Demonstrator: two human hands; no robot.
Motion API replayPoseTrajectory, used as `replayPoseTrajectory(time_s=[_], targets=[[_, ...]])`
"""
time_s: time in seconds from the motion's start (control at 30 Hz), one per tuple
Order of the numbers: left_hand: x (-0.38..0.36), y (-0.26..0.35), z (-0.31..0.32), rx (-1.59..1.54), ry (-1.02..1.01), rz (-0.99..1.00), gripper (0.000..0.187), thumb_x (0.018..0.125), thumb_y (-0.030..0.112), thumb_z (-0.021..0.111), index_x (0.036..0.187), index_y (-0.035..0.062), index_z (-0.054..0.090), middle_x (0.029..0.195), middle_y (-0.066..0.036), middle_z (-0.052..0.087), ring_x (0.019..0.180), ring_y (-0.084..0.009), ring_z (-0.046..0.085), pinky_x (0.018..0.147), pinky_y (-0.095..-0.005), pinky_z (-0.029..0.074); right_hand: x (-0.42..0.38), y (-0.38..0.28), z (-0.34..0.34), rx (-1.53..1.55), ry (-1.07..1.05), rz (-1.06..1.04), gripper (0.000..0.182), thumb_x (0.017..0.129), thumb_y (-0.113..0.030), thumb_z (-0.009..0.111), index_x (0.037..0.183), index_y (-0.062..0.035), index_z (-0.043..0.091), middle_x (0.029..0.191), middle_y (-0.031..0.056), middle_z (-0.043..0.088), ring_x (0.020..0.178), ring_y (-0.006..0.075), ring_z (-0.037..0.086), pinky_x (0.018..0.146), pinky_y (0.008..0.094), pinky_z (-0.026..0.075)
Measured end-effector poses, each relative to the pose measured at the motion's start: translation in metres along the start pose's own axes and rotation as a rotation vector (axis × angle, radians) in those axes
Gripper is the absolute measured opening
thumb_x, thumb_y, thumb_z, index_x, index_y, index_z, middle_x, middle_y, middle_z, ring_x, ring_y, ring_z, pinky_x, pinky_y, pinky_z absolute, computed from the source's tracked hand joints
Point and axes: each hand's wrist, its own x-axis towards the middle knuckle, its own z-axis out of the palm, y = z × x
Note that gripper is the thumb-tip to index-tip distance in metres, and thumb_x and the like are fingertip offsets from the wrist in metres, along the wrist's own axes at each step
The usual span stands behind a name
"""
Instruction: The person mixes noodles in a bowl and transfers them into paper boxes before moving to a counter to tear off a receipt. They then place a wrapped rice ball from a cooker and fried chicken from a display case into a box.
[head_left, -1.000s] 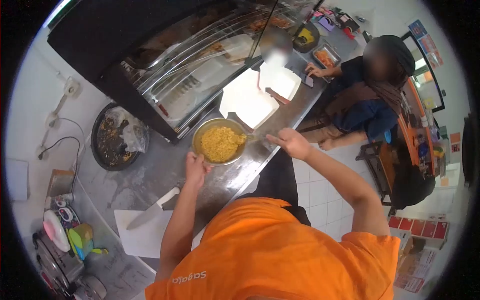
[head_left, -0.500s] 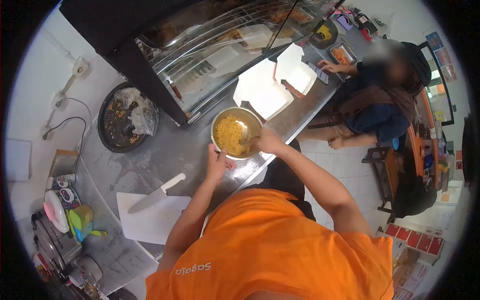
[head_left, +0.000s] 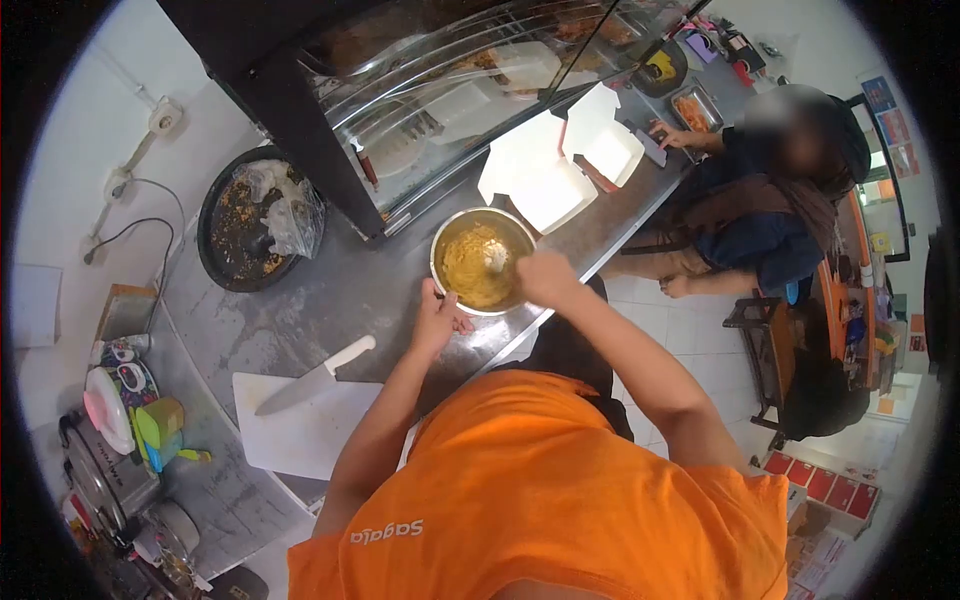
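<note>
A round metal bowl [head_left: 441, 272] rests near the counter's front edge. Yellow noodles [head_left: 465, 250] lie in it, blurred by motion. My left hand [head_left: 436, 320] grips the bowl's near left rim with thumb and fingers. At the right rim, my right hand [head_left: 547, 280] is closed round the handle of a spoon [head_left: 495, 260]. The spoon's shiny end dips among the noodles, while its handle is mostly hidden by my fist. Just beyond the bowl stand white takeaway boxes [head_left: 540, 175] with their lids up.
A knife [head_left: 310, 383] lies on a white cutting board [head_left: 275, 450] at left. Behind are a black basin [head_left: 212, 235] with a plastic bag and a glass display case [head_left: 420, 110]. At right sits a co-worker [head_left: 770, 215], one hand near a phone [head_left: 650, 147].
My right hand has shifted slightly right and up, stirring the noodles, which are now smeared by motion. My left hand keeps its hold on the bowl. The whole view has moved a little.
</note>
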Motion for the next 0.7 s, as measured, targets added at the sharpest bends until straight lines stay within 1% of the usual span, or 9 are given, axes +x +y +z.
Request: replayPoseTrajectory(time_s=[0.1, 0.2, 0.23, 0.33, 0.43, 0.53, 0.57, 0.67, 0.7], targets=[[-0.003, -0.004, -0.001, 0.026, -0.012, 0.003, 0.011, 0.108, 0.011, 0.041, 0.109, 0.0087, 0.030, 0.075, -0.018, 0.064, 0.052, -0.0203, 0.063, 0.045, -0.0308, 0.051, 0.004, -0.002, -0.002, -0.089, 0.009, 0.095, 0.021, 0.085, -0.021, 0.063, 0.088, -0.0054, 0.077, 0.084, 0.0201, 0.073, 0.082, 0.0361, 0.074, 0.070, 0.0477, 0.060], [-0.009, -0.008, -0.006, 0.018, -0.012, 0.004, 0.012, 0.108, 0.011, 0.042, 0.108, 0.0080, 0.030, 0.075, -0.019, 0.063, 0.052, -0.0207, 0.063, 0.045, -0.0308, 0.051, -0.003, -0.010, -0.002, -0.003, -0.024, -0.087, 0.020, 0.084, -0.020, 0.064, 0.088, -0.0049, 0.076, 0.085, 0.0204, 0.073, 0.082, 0.0373, 0.074, 0.070, 0.0468, 0.060], [-0.007, -0.007, -0.006, 0.011, -0.012, 0.005, 0.012, 0.108, 0.011, 0.042, 0.109, 0.0077, 0.030, 0.075, -0.019, 0.063, 0.051, -0.0207, 0.063, 0.044, -0.0307, 0.050, -0.007, -0.007, -0.020, -0.031, -0.076, -0.043, 0.020, 0.084, -0.019, 0.063, 0.088, -0.0039, 0.076, 0.085, 0.0207, 0.073, 0.082, 0.0381, 0.073, 0.072, 0.0467, 0.060], [-0.005, -0.010, -0.007, -0.021, -0.016, 0.019, 0.013, 0.108, 0.011, 0.042, 0.108, 0.0077, 0.030, 0.074, -0.020, 0.063, 0.051, -0.0211, 0.064, 0.043, -0.0303, 0.050, -0.013, -0.005, -0.042, -0.087, 0.085, 0.087, 0.021, 0.085, -0.019, 0.062, 0.086, -0.0040, 0.076, 0.084, 0.0200, 0.073, 0.081, 0.0364, 0.074, 0.071, 0.0471, 0.060], [-0.011, 0.000, -0.004, 0.009, 0.005, 0.020, 0.013, 0.108, 0.011, 0.042, 0.107, 0.0083, 0.030, 0.072, -0.019, 0.062, 0.050, -0.0215, 0.064, 0.042, -0.0302, 0.049, -0.031, -0.018, -0.028, -0.128, -0.013, 0.010, 0.020, 0.085, -0.018, 0.061, 0.085, -0.0040, 0.076, 0.083, 0.0195, 0.074, 0.081, 0.0345, 0.075, 0.070, 0.0467, 0.060], [-0.006, -0.005, -0.005, 0.013, -0.027, 0.034, 0.013, 0.108, 0.011, 0.042, 0.107, 0.0085, 0.029, 0.072, -0.019, 0.063, 0.051, -0.0214, 0.064, 0.043, -0.0306, 0.050, -0.025, 0.001, -0.007, -0.075, -0.009, 0.140, 0.020, 0.086, -0.017, 0.060, 0.083, -0.0042, 0.076, 0.083, 0.0193, 0.074, 0.079, 0.0340, 0.075, 0.070, 0.0471, 0.060], [-0.006, -0.004, -0.003, 0.019, -0.031, 0.033, 0.013, 0.108, 0.011, 0.042, 0.107, 0.0086, 0.029, 0.072, -0.019, 0.063, 0.051, -0.0214, 0.064, 0.043, -0.0305, 0.050, -0.018, 0.014, 0.005, -0.006, 0.063, 0.200, 0.020, 0.085, -0.017, 0.061, 0.083, -0.0032, 0.076, 0.082, 0.0206, 0.074, 0.078, 0.0365, 0.074, 0.070, 0.0476, 0.060], [-0.008, -0.001, 0.000, 0.017, -0.032, 0.024, 0.013, 0.108, 0.012, 0.042, 0.107, 0.0089, 0.029, 0.072, -0.018, 0.063, 0.051, -0.0212, 0.064, 0.044, -0.0304, 0.051, -0.013, 0.003, 0.049, 0.092, 0.117, 0.124, 0.021, 0.086, -0.021, 0.062, 0.084, -0.0053, 0.076, 0.079, 0.0235, 0.070, 0.075, 0.0426, 0.071, 0.071, 0.0518, 0.057], [-0.008, 0.000, 0.000, 0.006, -0.034, 0.023, 0.014, 0.108, 0.012, 0.042, 0.107, 0.0089, 0.029, 0.072, -0.018, 0.063, 0.051, -0.0211, 0.064, 0.044, -0.0304, 0.051, -0.015, 0.001, 0.058, 0.249, 0.165, -0.026, 0.018, 0.084, -0.021, 0.066, 0.083, -0.0053, 0.075, 0.078, 0.0228, 0.070, 0.073, 0.0426, 0.070, 0.070, 0.0528, 0.057]])
